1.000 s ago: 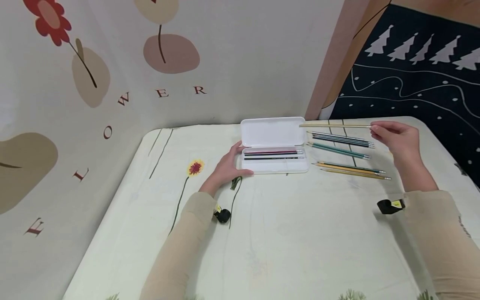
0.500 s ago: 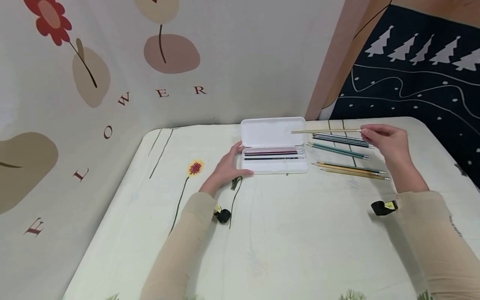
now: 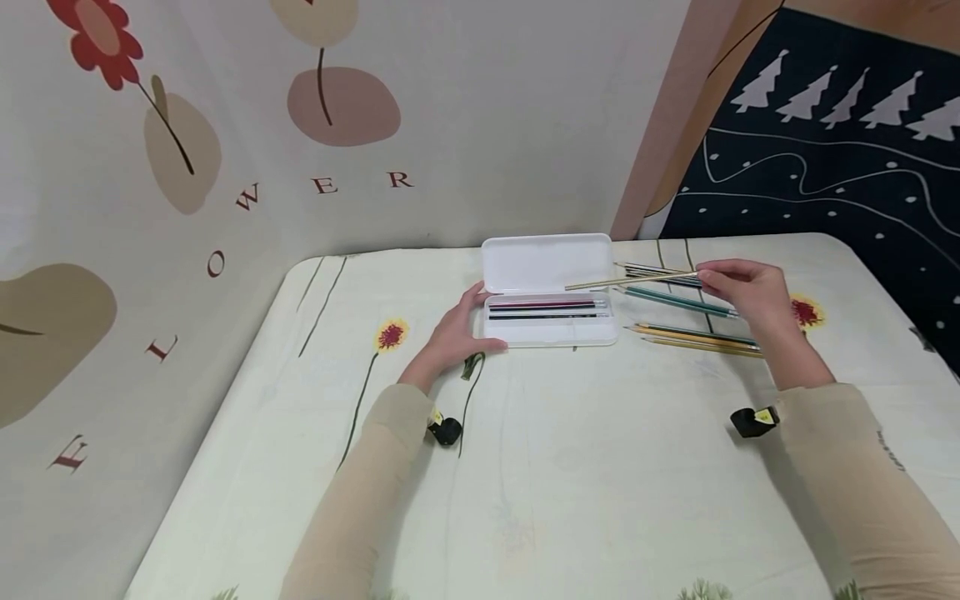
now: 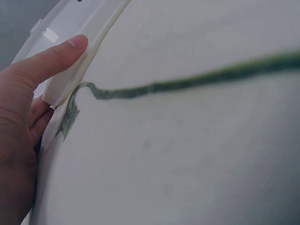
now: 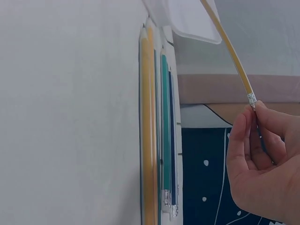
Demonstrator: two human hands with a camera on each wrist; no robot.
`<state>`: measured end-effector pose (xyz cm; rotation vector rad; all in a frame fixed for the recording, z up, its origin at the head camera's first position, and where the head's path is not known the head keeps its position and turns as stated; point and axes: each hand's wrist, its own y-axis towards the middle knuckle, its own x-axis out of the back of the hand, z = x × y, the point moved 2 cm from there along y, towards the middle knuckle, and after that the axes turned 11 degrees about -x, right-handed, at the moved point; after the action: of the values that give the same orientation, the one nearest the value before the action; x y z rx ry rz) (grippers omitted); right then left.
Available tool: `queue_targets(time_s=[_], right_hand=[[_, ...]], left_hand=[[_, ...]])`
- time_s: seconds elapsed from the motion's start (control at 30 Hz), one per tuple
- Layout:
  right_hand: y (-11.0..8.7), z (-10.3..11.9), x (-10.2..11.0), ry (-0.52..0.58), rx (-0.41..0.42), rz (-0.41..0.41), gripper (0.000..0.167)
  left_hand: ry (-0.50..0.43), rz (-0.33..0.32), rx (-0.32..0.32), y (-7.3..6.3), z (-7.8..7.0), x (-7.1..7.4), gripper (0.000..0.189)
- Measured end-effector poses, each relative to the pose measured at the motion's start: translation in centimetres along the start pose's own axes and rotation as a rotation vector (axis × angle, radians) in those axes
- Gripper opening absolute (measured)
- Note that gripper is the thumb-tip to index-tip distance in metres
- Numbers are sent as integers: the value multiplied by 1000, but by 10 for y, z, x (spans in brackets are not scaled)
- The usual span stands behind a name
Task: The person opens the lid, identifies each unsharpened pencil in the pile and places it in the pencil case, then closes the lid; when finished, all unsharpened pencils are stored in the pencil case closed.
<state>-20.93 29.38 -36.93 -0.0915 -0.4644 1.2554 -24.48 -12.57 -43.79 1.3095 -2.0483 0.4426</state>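
Right hand (image 3: 750,292): fingers and thumb closed in a narrow pinch on one gold pencil (image 3: 630,281), taken at the eraser end by the metal ferrule. The pencil reached leftward above the worktop (image 3: 570,467), its far end in front of the raised lid (image 3: 547,258) of the white case (image 3: 551,337), near the hinge; whether it touched there could not be told. Left hand (image 3: 459,329): fingers spanned the case's left end, thumb against the front wall, the others round the back corner, holding it. Inside, a few dark pencils (image 3: 547,317) lay lengthwise. Right of the case, on the worktop: dark blue pencils (image 5: 172,136), teal pencils (image 3: 675,302) and, nearest the person, yellow-orange pencils (image 5: 146,122). Handling, by judgement: the gold pencil seemed light and stiff (its bow in the right wrist view was probably lens distortion), smooth enough to roll in a loose pinch, with any sharpened tip the fragile part. Held so far back, it probably swung easily; mid-shaft looked the steadier hold, though the end grip kept the hand well off the case. The case looked like light, slippery plastic, best braced at its end.
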Motion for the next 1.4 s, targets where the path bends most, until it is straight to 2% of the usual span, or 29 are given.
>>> queue_targets(time_s=[0.23, 0.4, 0.53, 0.67, 0.77, 0.93, 1.07, 1.2, 1.4], right_hand=[[2, -2, -8, -49, 28, 3, 14], [3, -3, -14, -85, 28, -4, 10], [2, -3, -18, -90, 27, 4, 13], [0, -1, -23, -121, 37, 6, 29], [1, -2, -27, -134, 40, 7, 32], [2, -5, -33, -99, 33, 32, 7], [1, -6, -38, -63, 49, 76, 15], [0, -5, -45, -64, 62, 110, 7], [-1, -2, -56, -117, 85, 162, 31]], left_hand=[[2, -1, -11, 0, -1, 1, 113], [5, 2, -11, 0, 0, 0, 112], [-3, -8, -21, 0, 0, 0, 112], [-1, -10, -26, 0, 0, 0, 112], [2, -4, -22, 0, 0, 0, 112], [6, 1, -17, 0, 0, 0, 111], [9, 1, -16, 0, -1, 0, 110], [7, 5, -9, 0, -1, 0, 111], [11, 8, -1, 0, -2, 0, 112]])
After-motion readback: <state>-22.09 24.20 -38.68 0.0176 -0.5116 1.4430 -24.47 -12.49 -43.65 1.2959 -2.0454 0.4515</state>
